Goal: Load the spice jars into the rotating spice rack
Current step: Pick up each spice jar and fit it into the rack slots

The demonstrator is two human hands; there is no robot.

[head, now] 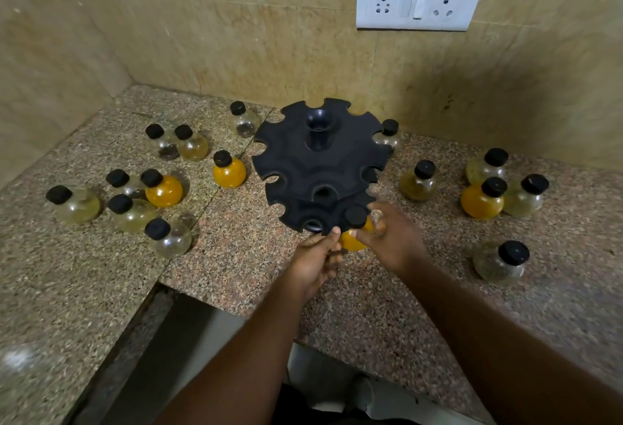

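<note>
Granite counter (236,273) nearest. Both hands meet just ahead, at the near rim of the rack's lower tier.

Right hand (392,242): fingers curled round the bulb of the yellow-filled jar (352,244). It does the carrying.

Left hand (315,264): fingers curled, thumb tip up at the rim right beside the jar. Cannot tell whether it pinches the rim or the jar, probably steadying.

The jar sits between the hands and touches the tier edge. Its long axis is about upright, black cap (355,217) on top and level with the near notches. The notches open toward the hands, so the neck likely slides in straight away from the person.

Rotating spice rack (320,168): black, two tiers, every visible notch empty.

Loose jars stand well left of the left hand (168,239) and well right of the right hand (500,262), all upright on the counter. One more (387,136) stands beyond the rack at its upper rim; unclear if slotted.

Switch plate (419,3) on the far wall.
</note>
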